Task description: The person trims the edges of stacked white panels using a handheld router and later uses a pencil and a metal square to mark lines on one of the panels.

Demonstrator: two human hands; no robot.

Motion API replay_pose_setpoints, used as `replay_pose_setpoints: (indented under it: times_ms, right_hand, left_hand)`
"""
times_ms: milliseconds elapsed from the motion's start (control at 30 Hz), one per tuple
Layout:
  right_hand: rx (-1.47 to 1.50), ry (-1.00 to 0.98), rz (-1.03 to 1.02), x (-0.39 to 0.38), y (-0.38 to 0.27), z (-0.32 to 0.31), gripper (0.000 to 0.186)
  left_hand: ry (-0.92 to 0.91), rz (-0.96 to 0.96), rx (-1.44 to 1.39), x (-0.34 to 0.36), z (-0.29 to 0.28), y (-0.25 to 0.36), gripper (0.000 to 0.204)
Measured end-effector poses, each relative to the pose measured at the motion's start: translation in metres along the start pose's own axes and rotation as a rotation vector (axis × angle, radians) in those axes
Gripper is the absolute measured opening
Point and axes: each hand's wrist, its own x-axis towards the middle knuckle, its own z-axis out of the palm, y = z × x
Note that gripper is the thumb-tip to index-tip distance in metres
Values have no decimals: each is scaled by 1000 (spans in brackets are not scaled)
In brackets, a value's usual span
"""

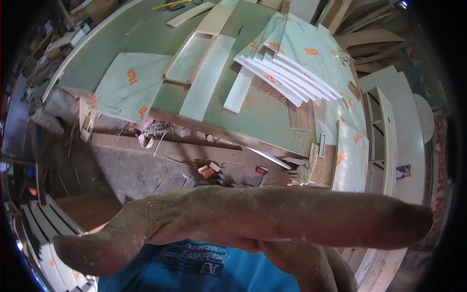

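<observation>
Close in front of the camera, a dusty hand, by its shape my left hand (233, 214), spans most of the lower picture. Its thumb points to the left, and its index finger stretches far to the right. The other fingers bend downward at the lower right, partly hidden. Between thumb and fingers I see nothing held. Sawdust clings to the skin near the thumb's base. My right hand is out of sight. Behind the hand shows my blue shirt (194, 272).
Beyond the hand stands a green-topped workbench (243, 129) with sawdust on it. It carries stacked white-edged strips (292, 78), a printed pale panel (129, 85) and long boards (206, 80). A white cabinet frame (384, 141) stands at the right. Scraps (209, 170) lie on the floor.
</observation>
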Motion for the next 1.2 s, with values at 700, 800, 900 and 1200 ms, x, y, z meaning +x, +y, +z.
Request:
replay_pose_setpoints:
  times_ms: [700, 800, 900, 1200]
  right_hand:
    - [-653, 36, -638, 83, 44, -41, 21]
    - [-435, -66, -461, 88, 23, -49, 21]
    - [-32, -115, -275, 107, -23, -68, 21]
    - [903, -207, 23, 161, -76, -93, 24]
  left_hand:
    - [416, 490, 387, -9, 35, -171, 58]
    - [442, 522, 534, -3, 35, -160, 40]
    - [269, 376, 615, 10, 44, -143, 54]
    - [301, -742, 1271, -70, -88, -111, 34]
